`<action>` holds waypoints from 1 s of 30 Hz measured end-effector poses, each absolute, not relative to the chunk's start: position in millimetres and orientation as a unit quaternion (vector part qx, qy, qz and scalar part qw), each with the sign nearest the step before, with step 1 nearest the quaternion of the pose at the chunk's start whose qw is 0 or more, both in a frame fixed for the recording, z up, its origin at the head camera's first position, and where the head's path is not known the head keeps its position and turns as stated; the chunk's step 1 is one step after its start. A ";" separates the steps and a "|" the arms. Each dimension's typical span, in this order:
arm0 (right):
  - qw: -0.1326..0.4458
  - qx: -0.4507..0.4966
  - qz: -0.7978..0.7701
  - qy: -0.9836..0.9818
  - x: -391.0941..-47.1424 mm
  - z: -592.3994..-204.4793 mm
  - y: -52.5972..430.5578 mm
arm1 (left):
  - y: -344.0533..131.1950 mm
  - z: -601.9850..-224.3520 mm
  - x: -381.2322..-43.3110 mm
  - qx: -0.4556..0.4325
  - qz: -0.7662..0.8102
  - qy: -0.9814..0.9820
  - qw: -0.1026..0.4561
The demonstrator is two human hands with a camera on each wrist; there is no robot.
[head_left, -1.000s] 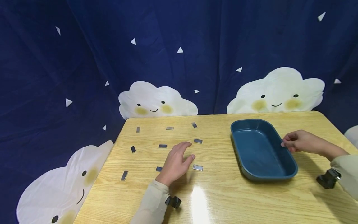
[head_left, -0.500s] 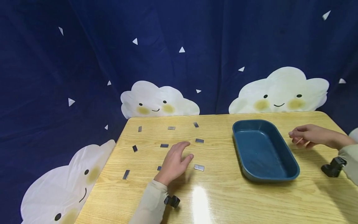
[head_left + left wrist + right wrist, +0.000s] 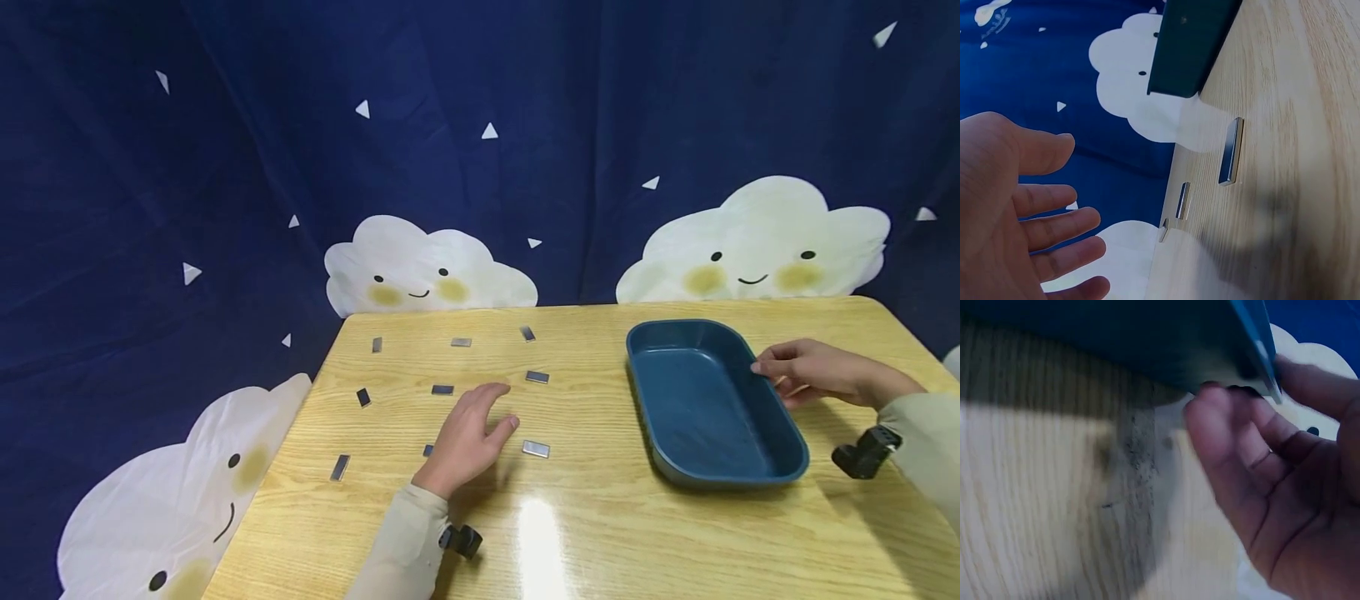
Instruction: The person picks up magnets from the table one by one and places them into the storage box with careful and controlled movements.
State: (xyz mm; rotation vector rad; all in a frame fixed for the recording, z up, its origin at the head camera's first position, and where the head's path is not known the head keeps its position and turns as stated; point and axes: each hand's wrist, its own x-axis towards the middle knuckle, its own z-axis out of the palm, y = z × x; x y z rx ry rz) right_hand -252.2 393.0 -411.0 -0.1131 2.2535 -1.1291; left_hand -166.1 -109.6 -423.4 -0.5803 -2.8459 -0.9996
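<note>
The right hand (image 3: 817, 371) pinches the right-hand rim of a deep blue rectangular tray (image 3: 716, 482), thumb over the edge and fingers outside. Close up in the right wrist view, the thumb and curled fingers straddle the tray wall (image 3: 1116, 337). The left hand (image 3: 467, 442) hovers over the table with fingers spread, holding nothing. A small shiny rectangular metal bar (image 3: 536, 449) lies just right of its thumb, and another bar (image 3: 537, 377) lies beyond the fingertips. Partly hidden by the left hand is a third bar (image 3: 427, 450).
Several more metal bars are spread over the left part of the wooden table (image 3: 600, 533), including one bar (image 3: 340, 467) near its left edge. A dark blue curtain (image 3: 480, 183) with smiling clouds hangs right behind the table.
The right hand let go of the tray rim, drew back to the right, then came back to the rim. The left hand stays nearly still; the view has shifted slightly.
</note>
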 end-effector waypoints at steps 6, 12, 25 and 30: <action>0.289 -0.050 -0.436 0.851 -249.3 -413.8 388.5 | -110.7 -423.6 -165.7 -0.187 -0.322 -0.928 0.031; 0.312 -0.039 -0.458 0.832 -244.8 -413.3 388.0 | -110.8 -424.4 -165.5 -0.188 -0.311 -0.931 0.028; 0.331 -0.040 -0.493 0.804 -237.2 -417.4 386.6 | -113.4 -423.6 -163.1 -0.187 -0.303 -0.934 0.020; 0.325 -0.045 -0.495 0.804 -236.1 -415.7 385.1 | -114.7 -423.9 -162.4 -0.181 -0.303 -0.936 0.005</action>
